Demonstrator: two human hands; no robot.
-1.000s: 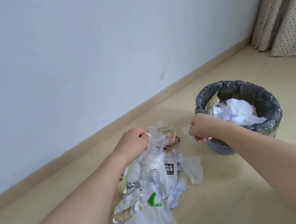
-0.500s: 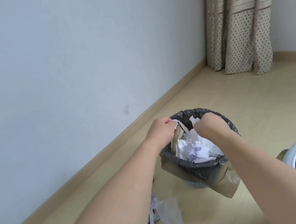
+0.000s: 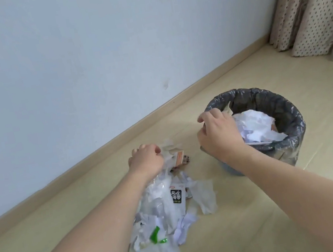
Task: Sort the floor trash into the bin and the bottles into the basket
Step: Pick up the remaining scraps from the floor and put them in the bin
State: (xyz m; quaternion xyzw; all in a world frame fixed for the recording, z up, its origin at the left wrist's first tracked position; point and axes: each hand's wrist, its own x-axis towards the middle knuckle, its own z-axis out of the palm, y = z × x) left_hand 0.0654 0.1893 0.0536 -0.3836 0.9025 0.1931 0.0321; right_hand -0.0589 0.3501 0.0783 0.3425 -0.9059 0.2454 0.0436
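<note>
Left hand: fingers curled, gripping a pale scrap at the far end of the floor trash pile. Right hand: loosely curled, holding nothing visible, just beside the bin. Bin: dark liner, crumpled white paper inside. Floor: pale wood. Surrounds: wall, dotted curtain.

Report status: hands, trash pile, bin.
Left hand down at the trash pile, fingers curled on a scrap. Right hand by the bin rim, holding nothing visible. Bin holds paper. Path clear.
</note>
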